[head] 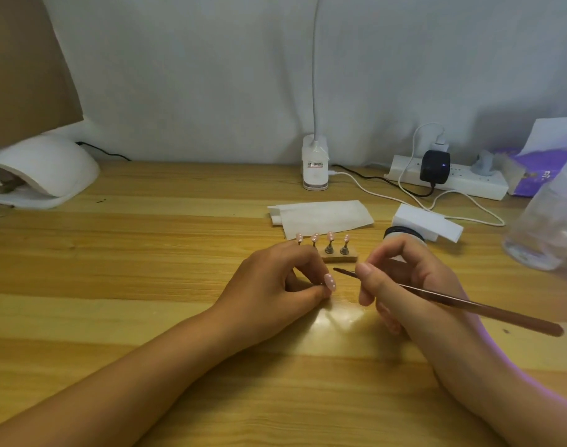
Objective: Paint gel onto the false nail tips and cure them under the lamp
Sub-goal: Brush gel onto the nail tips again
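- Fingers (311, 293) of the left hand (269, 285) pinch a pink tip (329, 282) dotted white — low over the table (146, 253).
- Opposite, the right hand (414, 285) pinches a brush (469, 304), bristles just beside that tip.
- Four more tips (330, 236) stand on a holder (340, 258) just behind the hands.
- Far left sits the lamp (50, 166) — well apart from both hands.
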`<state>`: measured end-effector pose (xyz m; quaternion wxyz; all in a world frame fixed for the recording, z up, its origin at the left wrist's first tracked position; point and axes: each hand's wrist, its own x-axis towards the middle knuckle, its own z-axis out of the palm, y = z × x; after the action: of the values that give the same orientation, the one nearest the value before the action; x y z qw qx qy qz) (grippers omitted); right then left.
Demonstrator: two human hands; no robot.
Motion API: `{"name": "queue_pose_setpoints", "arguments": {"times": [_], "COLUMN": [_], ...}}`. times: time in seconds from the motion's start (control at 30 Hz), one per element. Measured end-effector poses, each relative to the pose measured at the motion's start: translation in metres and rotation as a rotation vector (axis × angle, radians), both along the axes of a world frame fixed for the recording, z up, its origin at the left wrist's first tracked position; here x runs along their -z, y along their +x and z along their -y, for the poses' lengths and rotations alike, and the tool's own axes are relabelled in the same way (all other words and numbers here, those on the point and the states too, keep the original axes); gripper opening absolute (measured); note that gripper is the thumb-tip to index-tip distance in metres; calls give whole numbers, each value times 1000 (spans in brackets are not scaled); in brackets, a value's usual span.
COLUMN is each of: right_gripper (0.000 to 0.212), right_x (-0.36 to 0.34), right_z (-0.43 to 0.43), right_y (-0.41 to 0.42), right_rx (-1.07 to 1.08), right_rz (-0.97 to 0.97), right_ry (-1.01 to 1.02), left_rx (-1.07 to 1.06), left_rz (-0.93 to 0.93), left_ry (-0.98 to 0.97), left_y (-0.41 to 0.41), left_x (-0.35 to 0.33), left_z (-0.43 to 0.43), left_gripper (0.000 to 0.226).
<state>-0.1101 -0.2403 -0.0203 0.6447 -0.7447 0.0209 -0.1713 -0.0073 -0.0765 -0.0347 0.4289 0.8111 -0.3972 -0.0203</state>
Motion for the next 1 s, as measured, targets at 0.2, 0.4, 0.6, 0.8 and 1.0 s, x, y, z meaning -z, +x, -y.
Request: {"name": "queue_pose_setpoints", "arguments": {"times": [0.2, 0.4, 0.6, 0.8, 1.0], "right_gripper": [13, 15, 20, 17, 21], "right_x": [5, 6, 8, 6, 6], "right_z": [1, 1, 1, 1, 3], "right_y": [2, 2, 3, 3, 2], "right_rx": [-3, -1, 12, 21, 44], "right_rz": [-28, -48, -61, -88, -68], "right_ry": [-83, -168, -254, -275, -190], "left_rx": [-7, 0, -4, 0, 2], "left_rz": [-3, 12, 22, 16, -1], "left_ry": [12, 13, 23, 17, 8], "left_y": [0, 1, 1, 2, 1], "left_x": [0, 0, 1, 1, 1], "left_z": [0, 0, 0, 0, -1], "left_gripper": [16, 18, 13, 14, 17]}}
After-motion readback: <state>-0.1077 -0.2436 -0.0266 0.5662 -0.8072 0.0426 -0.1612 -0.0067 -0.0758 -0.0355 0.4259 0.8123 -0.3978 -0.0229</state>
